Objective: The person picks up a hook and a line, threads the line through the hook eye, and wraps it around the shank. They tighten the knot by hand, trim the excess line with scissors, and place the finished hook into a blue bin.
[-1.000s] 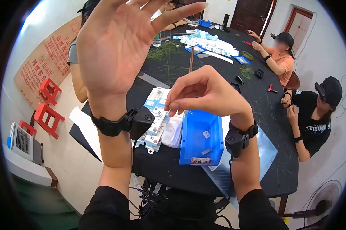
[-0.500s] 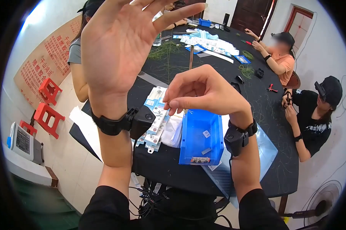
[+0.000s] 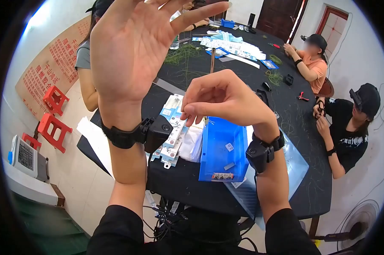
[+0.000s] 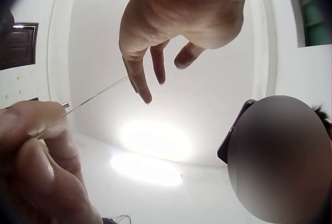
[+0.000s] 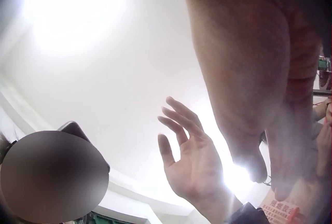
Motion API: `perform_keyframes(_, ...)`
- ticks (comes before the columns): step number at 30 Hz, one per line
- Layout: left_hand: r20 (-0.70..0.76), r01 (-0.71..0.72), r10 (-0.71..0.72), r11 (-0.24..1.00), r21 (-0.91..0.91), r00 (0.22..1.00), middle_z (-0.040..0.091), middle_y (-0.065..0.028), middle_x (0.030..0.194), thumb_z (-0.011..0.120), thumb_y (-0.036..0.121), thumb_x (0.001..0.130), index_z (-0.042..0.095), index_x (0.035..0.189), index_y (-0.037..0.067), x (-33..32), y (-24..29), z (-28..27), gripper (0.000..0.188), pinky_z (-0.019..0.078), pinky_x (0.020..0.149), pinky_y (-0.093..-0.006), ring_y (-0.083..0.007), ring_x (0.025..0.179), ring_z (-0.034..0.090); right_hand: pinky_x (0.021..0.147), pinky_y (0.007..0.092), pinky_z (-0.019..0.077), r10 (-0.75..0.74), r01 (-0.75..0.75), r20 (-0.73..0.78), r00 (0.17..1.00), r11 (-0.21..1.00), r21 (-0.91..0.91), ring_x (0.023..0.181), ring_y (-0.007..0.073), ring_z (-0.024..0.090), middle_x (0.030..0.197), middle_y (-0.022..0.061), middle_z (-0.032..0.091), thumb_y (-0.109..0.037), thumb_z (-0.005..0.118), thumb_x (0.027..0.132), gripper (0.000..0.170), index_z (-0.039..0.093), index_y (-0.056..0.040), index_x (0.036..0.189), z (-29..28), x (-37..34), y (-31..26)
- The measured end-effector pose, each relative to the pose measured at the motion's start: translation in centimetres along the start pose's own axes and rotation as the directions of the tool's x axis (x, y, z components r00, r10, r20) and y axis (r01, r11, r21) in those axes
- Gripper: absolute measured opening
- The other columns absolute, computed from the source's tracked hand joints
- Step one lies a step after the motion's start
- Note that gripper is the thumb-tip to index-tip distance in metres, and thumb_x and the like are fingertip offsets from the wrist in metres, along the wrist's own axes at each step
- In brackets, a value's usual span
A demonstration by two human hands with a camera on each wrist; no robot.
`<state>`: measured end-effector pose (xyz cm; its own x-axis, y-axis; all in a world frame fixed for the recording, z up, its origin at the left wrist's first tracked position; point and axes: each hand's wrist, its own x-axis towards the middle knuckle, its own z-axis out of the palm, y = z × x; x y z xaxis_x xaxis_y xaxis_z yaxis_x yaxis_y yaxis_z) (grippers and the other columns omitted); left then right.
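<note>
My left hand (image 3: 126,55) is raised palm-on at the upper left of the head view, its upper fingertips cut off. In the left wrist view, the same hand (image 4: 181,16) hangs from the top, with two fingertips overlapping at the end of a thin thread (image 4: 98,93). That thread runs straight to the right hand (image 4: 39,151), which pinches it between thumb and forefinger. In the head view my right hand (image 3: 238,100) is bent at the wrist above a blue plastic bin (image 3: 224,148). A small label and a grey piece lie in the bin.
Printed cards (image 3: 171,140) are stacked left of the bin beside clear plastic bags (image 3: 191,144). A bluish sheet (image 3: 294,159) lies to the right. Green thread tangles (image 3: 183,55), red-handled pliers (image 3: 302,97) and more cards (image 3: 232,46) lie farther back. Other people sit around the black table.
Both my hands hold almost the same pose, the right fingertips slightly higher in the head view. Across the table, the person in orange has brought both hands together.
</note>
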<state>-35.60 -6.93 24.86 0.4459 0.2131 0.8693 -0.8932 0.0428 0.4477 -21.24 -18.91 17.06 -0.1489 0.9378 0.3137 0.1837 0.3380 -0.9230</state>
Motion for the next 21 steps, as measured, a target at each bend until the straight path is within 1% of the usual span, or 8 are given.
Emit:
perform_keyframes(3,0.013,-0.015,0.015,1.0,-0.001,1.0,0.048,-0.041,0.141,0.039,0.022,0.105,0.048,0.134,-0.02,0.1,0.0,-0.2,0.051,0.0517,0.113,-0.0566,-0.046,0.139,0.049,0.077,0.0285,0.0626,-0.018,0.018,-0.003,1.0,1.0,-0.007,0.086,0.0176,0.077,0.09,0.0125,0.077,-0.01,0.075,0.096,0.015,0.072,0.0039,0.101,0.0,0.1,0.2)
perform_keyframes(6,0.045,0.077,-0.07,0.979,-0.189,0.997,0.048,-0.0407,0.141,0.039,0.022,0.106,0.048,0.134,-0.019,0.4,0.2,-1.1,0.051,0.0515,0.113,-0.0577,-0.0458,0.139,0.049,0.077,0.0283,0.0628,-0.022,0.021,-0.004,1.0,1.0,-0.011,0.086,0.0173,0.077,0.09,0.0126,0.077,-0.009,0.075,0.096,0.015,0.072,0.0043,0.101,-0.1,0.2,0.4)
perform_keyframes(9,0.135,0.068,-0.041,0.976,-0.205,0.99,0.049,-0.04,0.14,0.039,0.022,0.106,0.048,0.134,-0.019,0.4,0.0,-1.4,0.051,0.0515,0.113,-0.058,-0.0452,0.139,0.049,0.077,0.0282,0.0628,-0.014,0.014,-0.007,1.0,1.0,-0.02,0.085,0.0171,0.077,0.09,0.0125,0.077,-0.009,0.075,0.096,0.015,0.072,0.0045,0.1,0.0,0.2,0.3)
perform_keyframes(12,0.13,0.067,-0.042,0.979,-0.193,0.991,0.049,-0.0396,0.14,0.039,0.023,0.106,0.049,0.134,-0.019,0.4,0.0,-1.0,0.051,0.0519,0.113,-0.0581,-0.045,0.139,0.049,0.076,0.0276,0.0618,0.015,-0.015,-0.011,1.0,1.0,-0.025,0.086,0.0168,0.077,0.092,0.012,0.077,-0.008,0.075,0.096,0.013,0.073,0.0045,0.099,0.0,0.1,0.1)
perform_keyframes(13,0.078,0.032,-0.025,0.996,-0.088,0.997,0.049,-0.0396,0.14,0.039,0.023,0.106,0.049,0.134,-0.019,0.2,-0.1,-0.4,0.051,0.0522,0.112,-0.0579,-0.0451,0.139,0.049,0.076,0.027,0.0608,0.033,-0.033,-0.012,0.999,0.999,-0.023,0.087,0.0166,0.076,0.095,0.0115,0.077,-0.007,0.075,0.096,0.012,0.073,0.0044,0.098,0.0,0.1,0.1)
perform_keyframes(15,0.028,0.002,-0.002,1.0,0.02,1.0,0.049,-0.0396,0.14,0.039,0.023,0.106,0.049,0.134,-0.019,0.2,0.0,-0.4,0.051,0.0525,0.112,-0.0577,-0.0451,0.139,0.049,0.076,0.027,0.0608,0.037,-0.038,-0.017,0.999,0.999,-0.032,0.087,0.0165,0.076,0.095,0.0114,0.077,-0.007,0.075,0.096,0.012,0.073,0.0045,0.098,0.1,0.1,0.1)
perform_keyframes(18,0.087,0.076,-0.062,0.982,-0.173,0.994,0.049,-0.0398,0.14,0.039,0.023,0.106,0.049,0.134,-0.019,0.4,0.2,-1.2,0.051,0.0531,0.112,-0.0574,-0.0453,0.139,0.049,0.076,0.0271,0.0609,0.043,-0.044,-0.021,0.999,0.998,-0.035,0.087,0.0164,0.076,0.094,0.0111,0.077,-0.007,0.075,0.096,0.012,0.073,0.0046,0.098,0.1,0.1,0.1)
perform_keyframes(21,0.115,0.077,-0.056,0.979,-0.187,0.992,0.05,-0.0399,0.139,0.039,0.023,0.106,0.049,0.134,-0.019,0.4,0.2,-1.2,0.051,0.0532,0.112,-0.0574,-0.0452,0.139,0.049,0.076,0.0274,0.0615,0.033,-0.034,-0.027,0.999,0.998,-0.05,0.085,0.0163,0.076,0.091,0.0119,0.077,-0.008,0.075,0.096,0.013,0.073,0.0046,0.098,0.1,0.2,0.2)
